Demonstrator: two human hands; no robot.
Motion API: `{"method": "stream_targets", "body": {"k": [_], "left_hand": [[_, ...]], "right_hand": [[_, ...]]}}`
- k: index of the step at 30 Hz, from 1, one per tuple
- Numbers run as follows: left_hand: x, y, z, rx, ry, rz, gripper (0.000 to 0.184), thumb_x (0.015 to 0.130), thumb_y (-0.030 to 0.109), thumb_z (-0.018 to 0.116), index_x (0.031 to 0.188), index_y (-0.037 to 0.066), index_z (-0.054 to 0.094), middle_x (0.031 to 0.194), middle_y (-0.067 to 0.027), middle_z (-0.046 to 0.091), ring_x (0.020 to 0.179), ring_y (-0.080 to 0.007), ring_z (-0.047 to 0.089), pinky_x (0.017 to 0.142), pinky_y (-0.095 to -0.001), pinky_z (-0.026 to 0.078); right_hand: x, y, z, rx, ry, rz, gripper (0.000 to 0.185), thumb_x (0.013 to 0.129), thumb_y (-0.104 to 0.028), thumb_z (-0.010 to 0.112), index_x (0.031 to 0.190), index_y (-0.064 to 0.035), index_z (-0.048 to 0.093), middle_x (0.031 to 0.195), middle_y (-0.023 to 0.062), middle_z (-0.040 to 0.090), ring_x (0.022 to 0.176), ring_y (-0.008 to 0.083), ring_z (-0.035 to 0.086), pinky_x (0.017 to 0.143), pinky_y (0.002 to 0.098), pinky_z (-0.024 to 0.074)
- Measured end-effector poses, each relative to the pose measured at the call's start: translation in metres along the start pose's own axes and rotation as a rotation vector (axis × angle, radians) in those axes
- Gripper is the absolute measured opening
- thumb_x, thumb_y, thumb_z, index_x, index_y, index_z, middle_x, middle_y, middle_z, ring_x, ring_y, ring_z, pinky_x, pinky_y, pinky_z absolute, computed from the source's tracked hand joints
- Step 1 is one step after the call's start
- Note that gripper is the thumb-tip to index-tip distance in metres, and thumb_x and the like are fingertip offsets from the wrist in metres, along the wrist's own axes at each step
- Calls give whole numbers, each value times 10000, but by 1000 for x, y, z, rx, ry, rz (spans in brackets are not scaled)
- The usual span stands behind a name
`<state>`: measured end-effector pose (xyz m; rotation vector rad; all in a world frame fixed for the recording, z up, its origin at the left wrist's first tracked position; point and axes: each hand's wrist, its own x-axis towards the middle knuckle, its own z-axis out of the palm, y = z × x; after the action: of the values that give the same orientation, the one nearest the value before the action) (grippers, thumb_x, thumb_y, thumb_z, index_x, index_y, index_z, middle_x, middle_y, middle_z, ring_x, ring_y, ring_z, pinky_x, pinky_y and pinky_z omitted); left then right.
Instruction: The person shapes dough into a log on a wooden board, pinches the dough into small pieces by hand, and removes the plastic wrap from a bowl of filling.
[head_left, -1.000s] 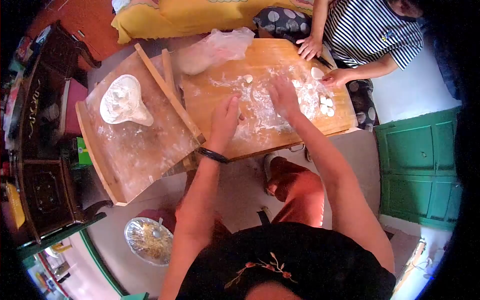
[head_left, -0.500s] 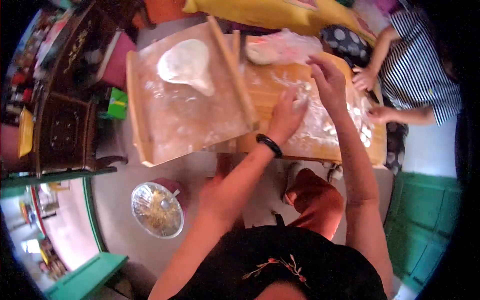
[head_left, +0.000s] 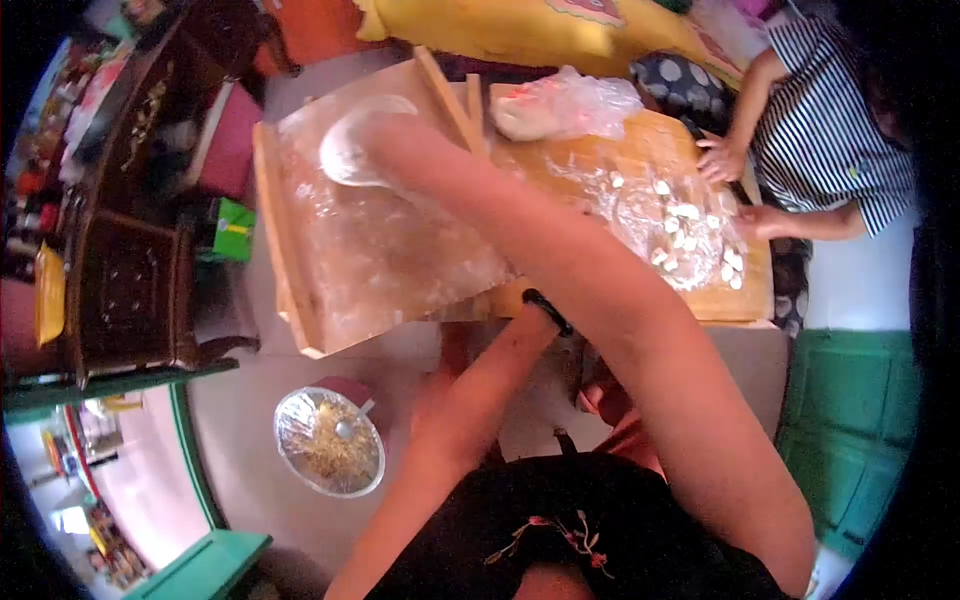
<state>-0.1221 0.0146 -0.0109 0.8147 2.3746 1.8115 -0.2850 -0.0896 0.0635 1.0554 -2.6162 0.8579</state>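
A flat white piece of dough (head_left: 345, 150) lies on a floured wooden board (head_left: 375, 265). My right hand (head_left: 390, 140) is over the dough, its fingers smeared by motion and hard to make out. My right forearm crosses above my left hand and hides it. Only the left wrist with its black bracelet (head_left: 548, 311) shows plainly, by the front edge of a second wooden board (head_left: 580, 155). Small pale dough pieces (head_left: 685, 225) are scattered over flour on that second board.
A plastic bag (head_left: 590, 105) with a pale lump lies at the back. On the right, a person in a striped shirt (head_left: 830, 130) has both hands at the board's edge. A round foil-like bowl (head_left: 330, 440) of yellowish bits stands low at left. A green box (head_left: 233, 230) sits beyond the board.
My right hand has swung left from above the second board to the dough. My left hand has become hidden under the right forearm. The view has shifted slightly.
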Motion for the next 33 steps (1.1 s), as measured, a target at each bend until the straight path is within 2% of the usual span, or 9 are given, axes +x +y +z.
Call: {"method": "stream_targets", "body": {"k": [7, 10, 13, 15, 18, 20, 22, 25, 33], "left_hand": [[5, 5, -17, 557, -88, 166, 345, 924, 316, 466, 1160, 72, 527, 1171, -109, 525, 1082, -232, 490, 908, -325, 403], [8, 36, -12, 583, 117, -172, 301, 917, 305, 457, 1102, 108, 590, 1183, -122, 535, 1077, -256, 500, 910, -331, 407], [21, 107, -9, 643, 414, -667, 268, 892, 281, 503, 1065, 100, 601, 1159, -120, 540, 1052, -260, 515, 890, -324, 422], [17, 100, -8, 163, 361, -649, 245, 854, 235, 556, 1034, 74, 601, 1107, -131, 539, 1005, -269, 524, 865, -334, 426], [0, 19, -15, -464, 29, -160, 254, 792, 153, 634, 1003, 19, 588, 1026, -162, 534, 931, -302, 543, 818, -363, 438], [4, 3, -13, 190, 49, -29, 271, 787, 142, 640, 1012, 3, 581, 1043, -178, 535, 941, -339, 561, 796, -377, 464], [5, 8, -12, 104, 87, -54, 244, 773, 123, 644, 964, -21, 590, 961, -181, 543, 904, -337, 550, 780, -378, 455], [9, 12, -11, 97, 110, -49, 230, 766, 118, 645, 937, -29, 599, 930, -185, 552, 886, -337, 548, 778, -384, 450], [19, 8, 4, 205, 112, -26, 235, 772, 134, 644, 939, -27, 605, 937, -189, 563, 872, -343, 555, 775, -390, 453]], "right_hand": [[-13, -17, -20, 407, 1, 317, 272, 828, -168, 443, 882, 11, 640, 877, 208, 629, 827, 318, 604, 735, 425, 452], [-5, -4, -9, 99, 6, 211, 228, 810, -121, 496, 938, -15, 651, 860, 178, 643, 842, 319, 608, 705, 421, 469], [-1, 1, -26, 698, 46, 491, 237, 774, -91, 547, 977, -42, 659, 911, 157, 653, 873, 317, 618, 726, 396, 495], [-17, 27, -46, 477, 130, 159, 244, 768, -92, 571, 993, -56, 660, 934, 150, 651, 876, 280, 629, 759, 364, 507], [-78, 35, -125, 1125, 226, 525, 223, 853, -138, 600, 1050, -36, 624, 1005, 89, 638, 926, 183, 620, 799, 319, 520], [-135, 72, -172, 1196, 377, 474, 238, 884, -104, 551, 1109, -38, 595, 1007, 60, 629, 914, 157, 610, 738, 258, 502], [-206, 119, -194, 655, 265, 341, 238, 908, -146, 542, 1110, -30, 588, 981, 50, 624, 868, 141, 599, 712, 263, 498], [-265, 128, -245, 730, 74, 985, 283, 919, -179, 524, 1155, -27, 563, 1130, 62, 583, 947, 174, 586, 740, 302, 500], [-330, 174, -279, 671, 279, 877, 228, 887, -172, 560, 1018, 11, 594, 845, 85, 629, 694, 152, 588, 572, 275, 492]]}}
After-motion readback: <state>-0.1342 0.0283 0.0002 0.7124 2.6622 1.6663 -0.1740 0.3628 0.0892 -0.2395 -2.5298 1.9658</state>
